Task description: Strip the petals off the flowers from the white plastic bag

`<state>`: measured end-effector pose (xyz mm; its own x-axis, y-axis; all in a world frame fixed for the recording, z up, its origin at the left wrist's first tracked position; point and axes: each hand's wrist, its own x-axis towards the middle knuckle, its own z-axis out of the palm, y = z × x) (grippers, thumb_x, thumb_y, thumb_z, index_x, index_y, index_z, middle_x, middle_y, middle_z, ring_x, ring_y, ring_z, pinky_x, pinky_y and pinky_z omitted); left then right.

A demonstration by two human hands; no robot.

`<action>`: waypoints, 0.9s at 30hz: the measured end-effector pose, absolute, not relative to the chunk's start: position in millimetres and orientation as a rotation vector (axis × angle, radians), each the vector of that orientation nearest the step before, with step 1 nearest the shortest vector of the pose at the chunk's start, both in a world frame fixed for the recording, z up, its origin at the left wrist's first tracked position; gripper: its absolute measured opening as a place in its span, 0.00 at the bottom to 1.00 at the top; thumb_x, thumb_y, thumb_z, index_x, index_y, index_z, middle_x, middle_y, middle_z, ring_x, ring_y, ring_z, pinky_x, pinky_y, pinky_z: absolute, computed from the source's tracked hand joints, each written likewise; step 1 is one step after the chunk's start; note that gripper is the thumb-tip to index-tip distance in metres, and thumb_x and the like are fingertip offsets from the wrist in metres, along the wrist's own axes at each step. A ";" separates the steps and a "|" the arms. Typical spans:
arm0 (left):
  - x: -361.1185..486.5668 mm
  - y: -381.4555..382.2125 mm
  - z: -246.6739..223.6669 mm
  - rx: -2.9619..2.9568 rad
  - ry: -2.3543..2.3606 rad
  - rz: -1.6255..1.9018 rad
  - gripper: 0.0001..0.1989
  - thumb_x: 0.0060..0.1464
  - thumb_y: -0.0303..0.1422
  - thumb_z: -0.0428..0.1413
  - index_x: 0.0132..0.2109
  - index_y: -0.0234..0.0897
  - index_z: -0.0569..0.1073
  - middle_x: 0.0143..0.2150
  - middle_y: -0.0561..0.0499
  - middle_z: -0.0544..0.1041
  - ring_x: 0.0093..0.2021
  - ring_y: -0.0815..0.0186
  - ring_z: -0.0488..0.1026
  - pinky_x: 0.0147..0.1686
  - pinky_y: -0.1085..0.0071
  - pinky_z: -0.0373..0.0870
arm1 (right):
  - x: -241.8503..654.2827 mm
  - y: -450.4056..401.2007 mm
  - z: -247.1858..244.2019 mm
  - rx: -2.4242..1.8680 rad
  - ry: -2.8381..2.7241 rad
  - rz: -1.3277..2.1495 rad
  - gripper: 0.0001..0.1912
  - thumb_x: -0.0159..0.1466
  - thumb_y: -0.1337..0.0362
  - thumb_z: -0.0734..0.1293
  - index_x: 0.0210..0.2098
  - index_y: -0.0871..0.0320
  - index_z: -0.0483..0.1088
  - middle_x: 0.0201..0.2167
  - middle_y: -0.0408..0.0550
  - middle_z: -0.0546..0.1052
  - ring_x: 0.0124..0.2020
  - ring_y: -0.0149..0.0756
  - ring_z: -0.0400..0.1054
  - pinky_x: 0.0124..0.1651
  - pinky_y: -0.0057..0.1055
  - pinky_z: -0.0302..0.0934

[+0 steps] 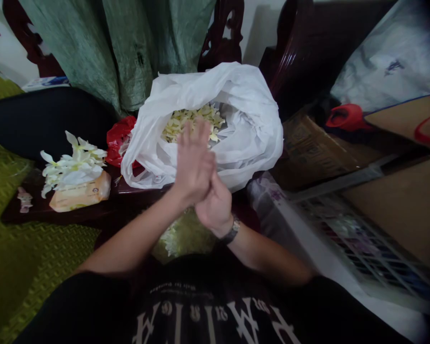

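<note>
My left hand (193, 165) is stretched out flat, its fingers slightly blurred, over the front of a white plastic bag (252, 153). Pressed against it from the right is my right hand (215, 205), with a watch on the wrist; most of its fingers are hidden behind the left one. No object shows between the palms. Pale yellow-white flowers (179, 119) lie inside the open bag, just beyond my fingertips. Below my wrists, partly covered by my arms, is a yellowish see-through bag or bowl (191, 234) with pale flowers in it.
White flowers (77, 160) rest on an orange tissue pack (80, 193) at the left of the dark wooden bench (39, 210). A red plastic bag (118, 138) touches the white one. At the right stand a cardboard box (315, 148) and a grey plastic crate (358, 243).
</note>
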<state>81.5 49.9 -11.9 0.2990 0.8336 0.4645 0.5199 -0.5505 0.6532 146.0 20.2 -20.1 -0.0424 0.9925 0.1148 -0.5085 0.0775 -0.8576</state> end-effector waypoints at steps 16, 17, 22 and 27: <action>37.7 56.1 -32.0 1.368 1.012 1.568 0.24 0.58 0.53 0.59 0.53 0.42 0.74 0.53 0.45 0.76 0.45 0.62 0.77 0.41 0.67 0.75 | 154.8 33.3 -30.5 -0.560 -0.842 1.275 0.25 0.65 0.50 0.69 0.60 0.46 0.67 0.57 0.47 0.77 0.65 0.44 0.67 0.67 0.49 0.61; 33.7 52.7 -31.1 1.292 0.976 1.489 0.27 0.57 0.55 0.58 0.53 0.41 0.74 0.50 0.45 0.77 0.40 0.63 0.78 0.36 0.69 0.75 | 157.1 33.9 -30.1 -0.567 -0.880 1.252 0.27 0.65 0.48 0.68 0.61 0.45 0.65 0.58 0.48 0.77 0.65 0.44 0.67 0.67 0.50 0.61; 22.7 35.6 -23.1 1.040 0.835 1.218 0.31 0.50 0.57 0.62 0.49 0.36 0.75 0.39 0.47 0.78 0.33 0.63 0.78 0.28 0.69 0.73 | 162.4 31.6 -30.6 -0.512 -1.045 1.108 0.26 0.71 0.50 0.63 0.66 0.43 0.59 0.61 0.48 0.74 0.65 0.45 0.68 0.69 0.53 0.58; 24.4 27.6 -11.3 0.838 0.791 1.008 0.25 0.48 0.52 0.66 0.40 0.32 0.79 0.34 0.45 0.81 0.33 0.61 0.79 0.32 0.67 0.76 | 166.6 20.9 -32.4 -0.495 -1.359 0.915 0.24 0.74 0.55 0.59 0.68 0.35 0.56 0.67 0.41 0.69 0.70 0.42 0.60 0.71 0.50 0.55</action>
